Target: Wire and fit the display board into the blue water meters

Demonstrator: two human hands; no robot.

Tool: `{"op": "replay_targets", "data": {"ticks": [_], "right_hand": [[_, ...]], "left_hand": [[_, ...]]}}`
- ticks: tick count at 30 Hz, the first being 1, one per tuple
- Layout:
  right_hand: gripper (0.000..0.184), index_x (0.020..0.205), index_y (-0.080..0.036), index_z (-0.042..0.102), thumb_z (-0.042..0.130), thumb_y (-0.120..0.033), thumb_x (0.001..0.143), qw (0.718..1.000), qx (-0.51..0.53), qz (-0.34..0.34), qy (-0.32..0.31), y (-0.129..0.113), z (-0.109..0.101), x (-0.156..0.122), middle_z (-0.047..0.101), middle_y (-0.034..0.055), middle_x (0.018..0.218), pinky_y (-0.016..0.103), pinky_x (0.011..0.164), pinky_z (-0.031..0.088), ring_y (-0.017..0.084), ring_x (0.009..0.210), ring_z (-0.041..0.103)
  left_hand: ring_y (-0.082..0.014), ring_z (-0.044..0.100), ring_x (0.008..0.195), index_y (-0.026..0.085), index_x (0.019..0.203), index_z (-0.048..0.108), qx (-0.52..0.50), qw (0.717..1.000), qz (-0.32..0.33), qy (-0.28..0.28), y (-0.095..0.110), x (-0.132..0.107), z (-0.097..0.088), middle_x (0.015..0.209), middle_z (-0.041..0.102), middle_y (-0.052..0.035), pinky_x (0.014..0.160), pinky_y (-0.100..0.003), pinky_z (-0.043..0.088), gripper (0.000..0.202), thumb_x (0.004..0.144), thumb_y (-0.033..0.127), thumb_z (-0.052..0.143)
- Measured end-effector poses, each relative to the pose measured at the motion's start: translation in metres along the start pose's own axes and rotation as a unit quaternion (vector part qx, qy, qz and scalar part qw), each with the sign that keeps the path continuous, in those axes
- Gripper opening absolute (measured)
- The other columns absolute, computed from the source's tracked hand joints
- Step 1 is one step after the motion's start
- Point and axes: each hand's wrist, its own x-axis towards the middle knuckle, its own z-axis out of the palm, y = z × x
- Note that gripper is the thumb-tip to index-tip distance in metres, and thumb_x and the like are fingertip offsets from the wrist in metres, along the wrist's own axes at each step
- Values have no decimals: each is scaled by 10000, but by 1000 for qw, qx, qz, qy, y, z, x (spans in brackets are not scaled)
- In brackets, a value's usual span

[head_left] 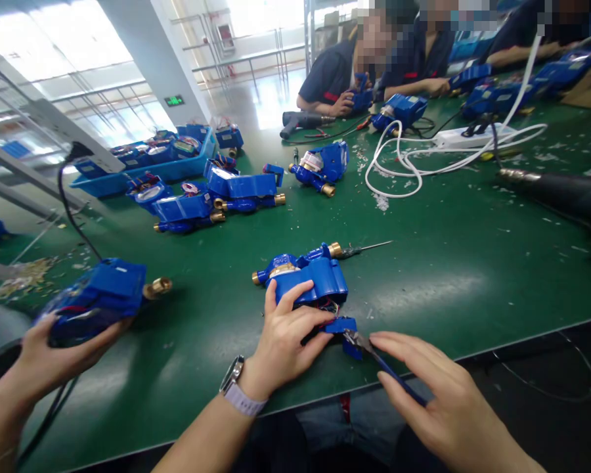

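**Blue meter pinned, pliers at its lower edge**

We're looking down at the green table (473,263), and right at its near edge sits the blue plastic water meter with brass threaded ends (305,276). Our left hand (285,338) lies over its near side, fingers (295,294) spread across the ribbed housing and pressing it down. Our right hand (433,394) has its fingers curled together around the dark blue handles of a pair of pliers (374,355), whose metal tip meets a small blue plastic piece (347,328) hanging off the meter's underside beside some thin wires.

We judge this body heavy for its size (brass inside, hard shell outside), stiff and unlikely to slide on the mat. The housing is the safe place to grip; the wires and the small flap look fragile.

A thin metal screwdriver (369,248) lies just behind the meter. At far left another person's hand (54,355) holds a second blue meter (98,299); more meters (217,197) lie further back.
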Motion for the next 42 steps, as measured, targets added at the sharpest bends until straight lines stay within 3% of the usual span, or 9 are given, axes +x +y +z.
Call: {"op": "replay_targets", "data": {"ticks": [21,31,42], "right_hand": [[253,1103,-110,658,471,-151,939,986,-130,-99,-18,-7,-5,22,687,110,1103,404,830,456,243,967,630],[292,1033,-90,703,432,-133,934,970,-206,-122,-35,-24,-12,28,710,108,1008,411,733,421,257,857,633],[302,1007,-124,707,416,-137,929,969,-214,-118,-40,-28,-11,29,714,99,962,385,685,419,232,811,627]], "left_hand": [[-248,501,1290,270,979,702,-10,999,-35,3,1,-1,2,911,776,20,1182,-568,29,132,847,264,698],[-243,543,1233,264,945,706,-14,999,-31,26,4,-2,2,853,776,26,1182,-566,37,102,843,262,700],[-251,563,1217,265,928,713,-8,999,-44,24,4,-3,2,837,772,17,1186,-569,48,83,849,267,688]]}}
